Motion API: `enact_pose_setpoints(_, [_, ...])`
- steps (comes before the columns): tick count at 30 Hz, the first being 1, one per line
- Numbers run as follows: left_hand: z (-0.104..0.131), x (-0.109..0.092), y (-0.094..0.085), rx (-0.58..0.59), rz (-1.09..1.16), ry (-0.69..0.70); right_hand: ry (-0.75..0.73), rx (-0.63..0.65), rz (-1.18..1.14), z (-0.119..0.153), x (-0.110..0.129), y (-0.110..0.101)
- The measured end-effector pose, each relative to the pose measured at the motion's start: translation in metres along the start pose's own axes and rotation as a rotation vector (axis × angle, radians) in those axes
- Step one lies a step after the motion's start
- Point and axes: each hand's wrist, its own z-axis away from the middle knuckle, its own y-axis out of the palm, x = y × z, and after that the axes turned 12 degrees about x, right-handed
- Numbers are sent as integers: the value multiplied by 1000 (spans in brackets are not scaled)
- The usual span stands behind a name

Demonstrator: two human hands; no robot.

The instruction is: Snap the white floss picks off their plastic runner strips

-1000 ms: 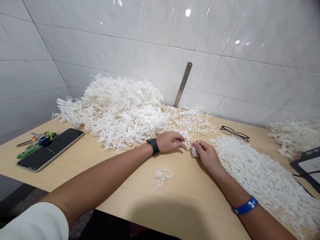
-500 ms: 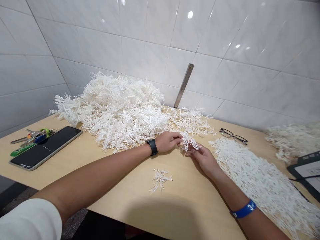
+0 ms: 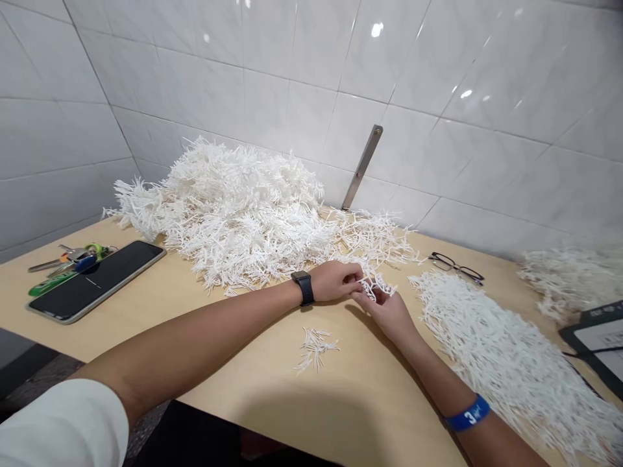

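My left hand [image 3: 335, 280], with a black watch at the wrist, pinches the left end of a white branching piece [image 3: 380, 284] that looks like a plastic sprue. From the right, my right hand [image 3: 390, 312] holds the same piece, its thumb and fingers closed close to my left fingertips. The fingers partly hide the piece. On the table below lies a small scatter of thin white sticks [image 3: 315, 347]. Behind my hands rises a large heap of white branching pieces [image 3: 243, 214], with a looser spread [image 3: 377, 237] at its right side.
A wide layer of thin white sticks [image 3: 506, 350] covers the table's right side. Glasses [image 3: 456, 266] lie behind it, near another white pile [image 3: 569, 279] and a dark-framed object [image 3: 598, 344]. At left are a phone [image 3: 100, 279] and keys [image 3: 73, 256]. A metal bar [image 3: 363, 167] stands by the tiled wall.
My hands have come closer together on the white branching piece, my right fingers now meeting the left ones. The whole view has shifted slightly.
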Motion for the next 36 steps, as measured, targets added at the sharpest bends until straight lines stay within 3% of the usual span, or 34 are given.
enact_pose_setpoints(5, [3, -7, 4, 58, -21, 53, 50, -21, 19, -2, -9, -7])
enact_pose_setpoints(9, [3, -8, 3, 127, 181, 63, 87, 23, 70, -3, -12, -13])
enact_pose_setpoints(15, [-3, 3, -6, 172, 557, 128, -11, 141, 84, 2, -5, -9])
enact_pose_setpoints(19, [-3, 4, -7, 298, 660, 149, -14, 177, 95, 3, -2, -8])
enact_pose_setpoints(23, [-1, 1, -5, 369, 601, 84, -29, 208, 114, 1, -4, -11])
enact_pose_setpoints(27, [-1, 0, -1, 299, 504, 4, -43, 146, 201, 1, -9, -12])
enact_pose_setpoints(32, [-3, 0, 1, 160, 442, -44, -51, 178, 166, 0, -12, -11])
enact_pose_setpoints(36, [-2, -3, -1, 224, 395, 17, -112, 214, 197, 0, -12, -10])
